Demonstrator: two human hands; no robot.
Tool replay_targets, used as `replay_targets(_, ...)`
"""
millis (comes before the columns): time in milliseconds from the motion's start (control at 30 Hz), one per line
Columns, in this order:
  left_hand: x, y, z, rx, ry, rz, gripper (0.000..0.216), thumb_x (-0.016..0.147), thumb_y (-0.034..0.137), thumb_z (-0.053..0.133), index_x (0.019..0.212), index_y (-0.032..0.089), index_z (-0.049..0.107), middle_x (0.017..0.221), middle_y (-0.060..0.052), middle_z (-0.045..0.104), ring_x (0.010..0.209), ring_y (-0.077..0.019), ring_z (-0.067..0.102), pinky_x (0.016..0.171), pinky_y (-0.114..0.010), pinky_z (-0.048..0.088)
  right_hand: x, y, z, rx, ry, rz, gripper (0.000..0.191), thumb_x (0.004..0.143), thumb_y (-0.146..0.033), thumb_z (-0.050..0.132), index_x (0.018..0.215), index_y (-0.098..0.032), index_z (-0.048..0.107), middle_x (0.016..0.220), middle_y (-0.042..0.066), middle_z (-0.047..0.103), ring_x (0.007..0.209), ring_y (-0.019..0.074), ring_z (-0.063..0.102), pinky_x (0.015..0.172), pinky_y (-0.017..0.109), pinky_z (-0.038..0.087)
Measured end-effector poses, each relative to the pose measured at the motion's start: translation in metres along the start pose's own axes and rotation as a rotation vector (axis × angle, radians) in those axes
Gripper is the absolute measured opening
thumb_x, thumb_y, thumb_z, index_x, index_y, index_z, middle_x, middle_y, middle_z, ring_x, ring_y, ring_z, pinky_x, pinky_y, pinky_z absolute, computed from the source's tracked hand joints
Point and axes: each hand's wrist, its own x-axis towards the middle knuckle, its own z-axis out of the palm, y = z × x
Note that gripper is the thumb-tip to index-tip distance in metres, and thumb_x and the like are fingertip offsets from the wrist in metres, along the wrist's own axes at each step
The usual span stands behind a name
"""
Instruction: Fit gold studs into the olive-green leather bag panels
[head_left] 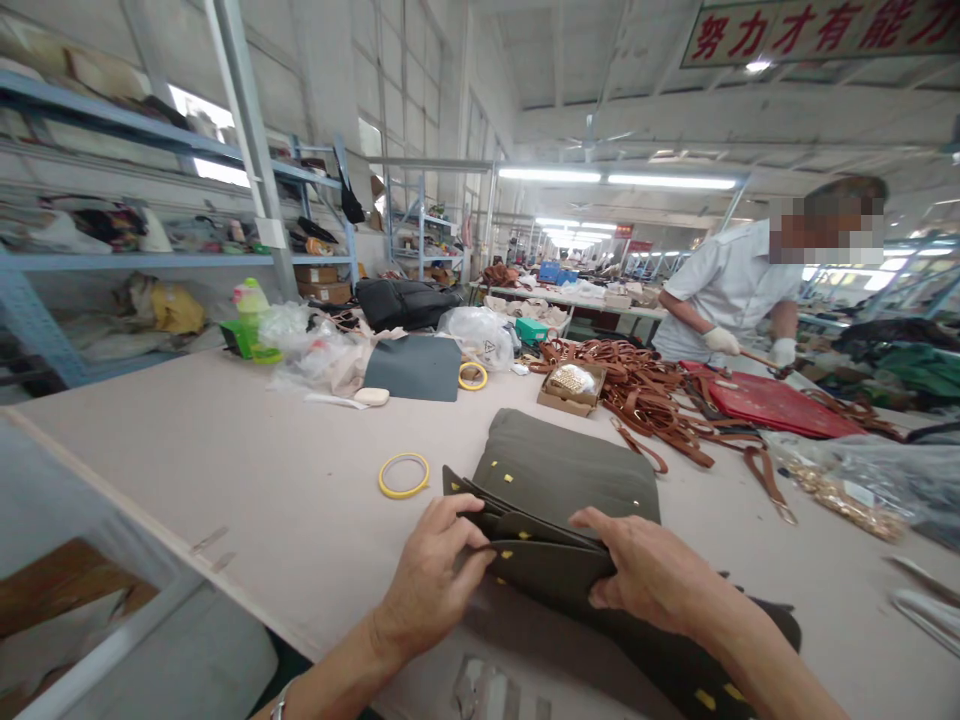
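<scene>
Dark olive fabric panels (555, 580) with small yellow tape marks are lifted at the table's near side, held by both hands. My left hand (439, 565) pinches their left edges between fingers and thumb. Across their upper edge, my right hand (649, 570) is closed with the thumb on the near face. Right behind them lies a stack of the same olive panels (566, 460), flat on the table, with a yellow tape mark on top. A roll of yellow tape (403, 476) lies to the left of the stack.
Farther back on the table (247, 460) are a dark grey sheet (414, 368), a second yellow tape roll (472, 376) and plastic bags. Brown leather straps (652, 390) pile up beside a small cardboard box (571, 388). A gloved co-worker (727, 290) handles a red panel (772, 400) at right.
</scene>
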Motion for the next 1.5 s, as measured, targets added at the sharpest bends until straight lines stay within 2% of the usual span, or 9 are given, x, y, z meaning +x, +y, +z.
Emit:
replay_targets(100,-0.001,-0.01,-0.002,0.025,0.038,-0.114,0.007,0.084,0.015,0.058,0.088,0.02,0.059,0.124,-0.009,0.054,0.118,-0.0234,0.052,0.101,-0.044,0.046,-0.003,0.0,0.002,-0.045,0.016,0.02,0.055,0.065,-0.023,0.07,0.119,-0.025,0.062,0.1,0.01,0.071,0.095,0.0308,0.066,0.074,0.033,0.042)
replay_targets(267,0.008,-0.031,0.005,-0.021,-0.01,-0.209,0.111,0.058,0.026,0.084,0.147,0.021,0.018,0.154,-0.019,0.021,0.144,-0.0358,0.021,0.113,-0.059,0.028,-0.009,-0.003,0.005,-0.115,0.062,0.032,0.043,0.071,-0.021,0.065,0.114,-0.022,0.063,0.099,0.012,0.072,0.094,0.0324,0.067,0.074,0.036,0.043)
replay_targets(333,0.012,-0.039,0.014,-0.1,-0.086,-0.238,0.122,0.054,0.027,0.086,0.15,0.022,0.01,0.153,-0.02,0.025,0.142,-0.0363,0.026,0.113,-0.057,0.03,-0.012,-0.003,0.005,-0.132,0.078,0.054,0.047,0.072,-0.022,0.066,0.119,-0.022,0.06,0.101,0.013,0.071,0.096,0.0324,0.067,0.075,0.037,0.044)
replay_targets(567,0.022,-0.032,0.029,-0.079,-0.083,-0.237,0.081,0.08,0.034,0.068,0.146,0.023,0.023,0.127,-0.011,0.052,0.119,-0.0257,0.054,0.105,-0.047,0.043,-0.03,0.005,-0.005,-0.198,0.1,0.124,0.036,0.073,-0.027,0.07,0.107,-0.018,0.063,0.097,0.013,0.072,0.092,0.0314,0.069,0.068,0.033,0.046)
replay_targets(800,0.042,0.0,0.013,0.33,-0.198,0.244,0.087,0.066,0.024,0.077,0.142,0.028,0.035,0.15,-0.014,0.033,0.136,-0.0377,0.035,0.11,-0.057,0.032,-0.038,0.001,0.003,-0.201,0.133,0.168,0.022,0.078,-0.023,0.062,0.099,-0.016,0.064,0.094,0.014,0.072,0.091,0.0305,0.069,0.068,0.033,0.047)
replay_targets(933,0.066,0.038,0.032,0.385,-0.452,0.473,0.089,0.059,0.021,0.082,0.138,0.026,0.042,0.142,-0.014,0.047,0.134,-0.0369,0.039,0.115,-0.059,0.019,-0.037,-0.005,0.0,-0.187,0.149,0.165,0.027,0.078,-0.024,0.064,0.103,-0.016,0.064,0.097,0.013,0.072,0.092,0.0284,0.068,0.072,0.033,0.047)
replay_targets(1133,0.096,0.059,0.051,0.467,-0.843,0.274,0.037,0.075,0.02,0.067,0.111,0.022,0.058,0.101,-0.008,0.07,0.092,-0.0312,0.067,0.077,-0.04,0.049,-0.073,0.018,-0.005,-0.035,0.348,0.137,0.061,0.076,-0.042,0.072,0.13,-0.021,0.052,0.117,0.009,0.064,0.109,0.025,0.059,0.091,0.035,0.043)
replay_targets(1367,0.104,0.045,0.052,0.401,-0.895,0.244,0.034,0.078,0.028,0.062,0.111,0.026,0.057,0.105,-0.003,0.07,0.098,-0.0292,0.066,0.074,-0.033,0.045,-0.112,0.047,0.032,0.213,0.595,0.425,0.018,0.088,-0.021,0.057,0.105,-0.018,0.062,0.103,0.006,0.066,0.101,0.0197,0.057,0.09,0.03,0.043)
replay_targets(1500,0.11,0.041,0.056,0.366,-0.906,0.218,0.047,0.075,0.031,0.061,0.122,0.028,0.055,0.113,-0.004,0.068,0.102,-0.0311,0.065,0.079,-0.037,0.047,-0.12,0.034,0.043,0.25,0.748,0.358,0.015,0.086,-0.018,0.059,0.1,-0.02,0.064,0.111,0.008,0.063,0.11,0.0217,0.054,0.096,0.035,0.042)
